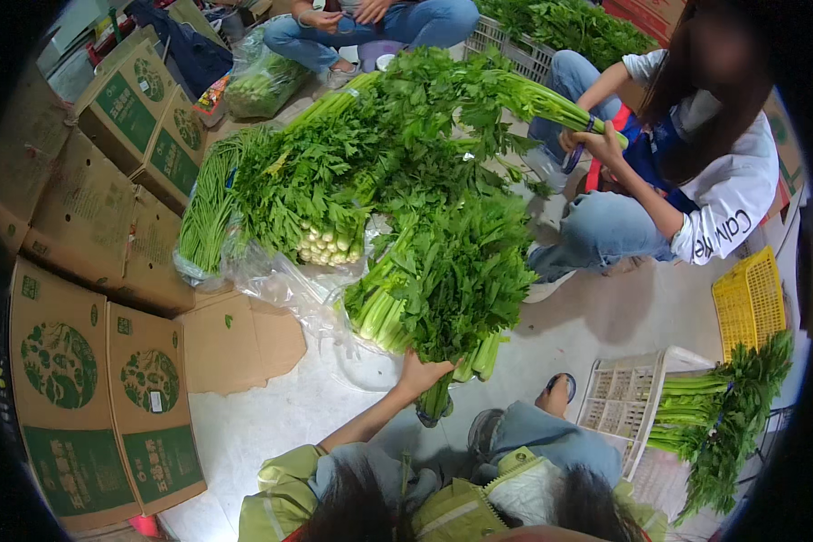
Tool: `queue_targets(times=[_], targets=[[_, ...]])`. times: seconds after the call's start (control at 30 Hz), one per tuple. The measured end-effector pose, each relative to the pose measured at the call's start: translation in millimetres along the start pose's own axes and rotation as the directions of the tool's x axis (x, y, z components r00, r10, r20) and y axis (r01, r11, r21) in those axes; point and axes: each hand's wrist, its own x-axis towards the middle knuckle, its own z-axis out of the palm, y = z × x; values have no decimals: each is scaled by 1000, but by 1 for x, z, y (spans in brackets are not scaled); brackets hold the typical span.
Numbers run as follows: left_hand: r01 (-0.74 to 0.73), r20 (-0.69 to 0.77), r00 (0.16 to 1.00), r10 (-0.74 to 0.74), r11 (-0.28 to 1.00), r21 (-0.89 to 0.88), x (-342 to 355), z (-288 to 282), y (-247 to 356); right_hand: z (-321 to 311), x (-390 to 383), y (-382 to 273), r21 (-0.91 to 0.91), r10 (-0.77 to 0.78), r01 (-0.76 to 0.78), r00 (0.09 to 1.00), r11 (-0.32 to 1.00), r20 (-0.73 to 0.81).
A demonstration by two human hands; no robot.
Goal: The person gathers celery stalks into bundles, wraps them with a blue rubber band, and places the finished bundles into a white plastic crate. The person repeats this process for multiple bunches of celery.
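My left hand (422,372) grips a dark leafy celery bunch (438,391) at the near edge of a heap of celery (465,266). Pale thick stalks (379,316) lie just beyond it, on and beside clear plastic bags (298,298). Farther back are more leafy bunches (303,172), some with white stem ends (330,244), and long thin green stems (208,217) at their left. I cannot see my right hand.
Cardboard boxes (154,397) line the left. A person at right (705,172) holds celery (551,104) in both hands; another sits cross-legged (379,23) at the back. A white crate (614,397) with celery (723,425) and a yellow crate (748,298) stand at right.
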Motion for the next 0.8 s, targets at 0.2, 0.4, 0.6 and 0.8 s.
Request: queue_targets(times=[0.2, 0.4, 0.6, 0.8], targets=[[-23, 6, 1000, 24, 996, -90, -1, -16, -12, -38, 35, -54, 761, 236, -419, 908, 495, 346], [53, -159, 984, -77, 987, -154, 0, -39, -29, -150, 78, -221, 828, -427, -552, 728, 98, 536], [146, -184, 972, -145, 989, -7, -6, -57, -22, -212, 99, -319, 897, -513, -207, 760, 391, 399], [-1, -154, 988, 13, 997, 82, -2, -64, -11, -216, 95, -336, 931, -589, -173, 733, 322, 340]])
